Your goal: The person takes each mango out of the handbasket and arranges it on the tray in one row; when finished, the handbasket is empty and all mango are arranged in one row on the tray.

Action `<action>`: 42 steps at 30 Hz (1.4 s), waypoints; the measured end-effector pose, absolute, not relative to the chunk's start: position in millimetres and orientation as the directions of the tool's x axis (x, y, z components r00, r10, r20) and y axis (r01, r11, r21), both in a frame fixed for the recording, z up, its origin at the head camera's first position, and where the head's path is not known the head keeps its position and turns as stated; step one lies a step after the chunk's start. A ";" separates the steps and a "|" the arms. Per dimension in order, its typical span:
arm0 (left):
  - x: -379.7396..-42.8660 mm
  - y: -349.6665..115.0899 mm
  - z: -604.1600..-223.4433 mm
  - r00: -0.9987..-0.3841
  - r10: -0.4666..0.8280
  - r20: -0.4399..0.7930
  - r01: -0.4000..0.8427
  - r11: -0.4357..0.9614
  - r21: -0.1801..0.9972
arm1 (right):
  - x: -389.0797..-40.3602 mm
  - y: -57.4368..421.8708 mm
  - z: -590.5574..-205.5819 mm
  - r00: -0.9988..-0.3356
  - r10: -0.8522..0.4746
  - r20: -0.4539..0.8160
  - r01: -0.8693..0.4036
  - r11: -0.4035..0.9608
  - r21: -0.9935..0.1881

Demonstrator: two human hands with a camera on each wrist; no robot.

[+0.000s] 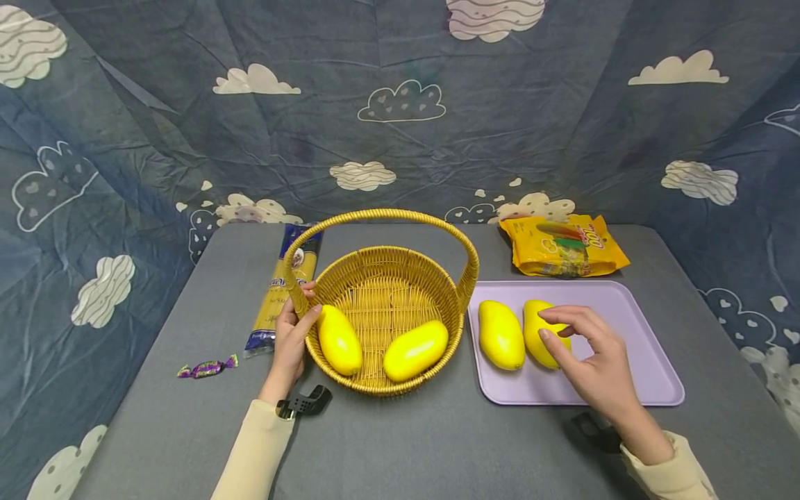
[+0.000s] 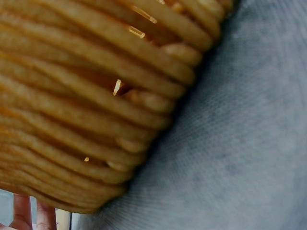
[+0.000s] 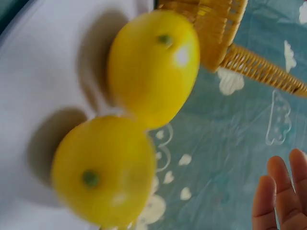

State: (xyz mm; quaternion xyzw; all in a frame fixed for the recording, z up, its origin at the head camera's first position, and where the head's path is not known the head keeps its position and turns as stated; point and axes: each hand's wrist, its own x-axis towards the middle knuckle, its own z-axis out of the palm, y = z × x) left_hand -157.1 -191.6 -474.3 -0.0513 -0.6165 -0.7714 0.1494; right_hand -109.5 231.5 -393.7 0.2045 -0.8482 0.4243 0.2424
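Note:
A yellow wicker basket (image 1: 390, 292) with a tall arched handle stands mid-table, two yellow mangoes inside: one mango (image 1: 339, 340) at its left, another mango (image 1: 415, 351) at its front right. My left hand (image 1: 292, 340) grips the basket's left rim by the handle's foot, thumb on the inner side. On a lilac tray (image 1: 650, 375) lie two more mangoes, a left mango (image 1: 501, 335) and a right mango (image 1: 536, 333). Over the right one hovers my right hand (image 1: 596, 357), thumb and fingers spread apart with nothing between them. In the right wrist view its fingers (image 3: 283, 191) stand apart from both mangoes.
Left of the basket lies a blue-and-yellow pasta packet (image 1: 265, 316), partly behind my left hand. A purple wrapped candy (image 1: 207, 368) sits farther left. Behind the tray rests a yellow snack bag (image 1: 562, 246). A cloud-printed cloth (image 1: 400, 167) hangs at the table's back.

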 end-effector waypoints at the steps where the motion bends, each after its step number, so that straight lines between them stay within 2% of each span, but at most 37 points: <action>1: -157.1 -191.7 -474.5 -0.950 -0.168 0.261 0.292 -0.194 0.937 | -109.5 228.3 -392.2 -0.790 -0.159 0.592 -0.572 0.540 -0.618; 9: -158.1 -191.1 -476.1 -0.952 -0.166 0.256 0.287 -0.197 0.938 | -113.9 197.2 -381.5 -0.731 -0.259 0.631 -0.669 0.451 -0.591; 16: -158.9 -190.5 -476.2 -0.953 -0.166 0.255 0.285 -0.198 0.938 | -120.7 169.4 -369.3 -0.736 -0.366 0.569 -0.677 0.404 -0.615; 23: -159.0 -190.8 -475.5 -0.952 -0.167 0.255 0.285 -0.190 0.940 | -132.3 137.8 -366.2 -0.701 -0.471 0.536 -0.706 0.355 -0.613; 32: -157.6 -190.3 -476.6 -0.953 -0.170 0.252 0.283 -0.193 0.939 | -152.5 101.0 -352.7 -0.742 -0.582 0.334 -0.631 0.438 -0.640; 42: -158.4 -192.1 -475.9 -0.951 -0.171 0.256 0.287 -0.187 0.940 | -173.2 69.1 -335.4 -0.672 -0.737 0.079 -0.624 0.505 -0.596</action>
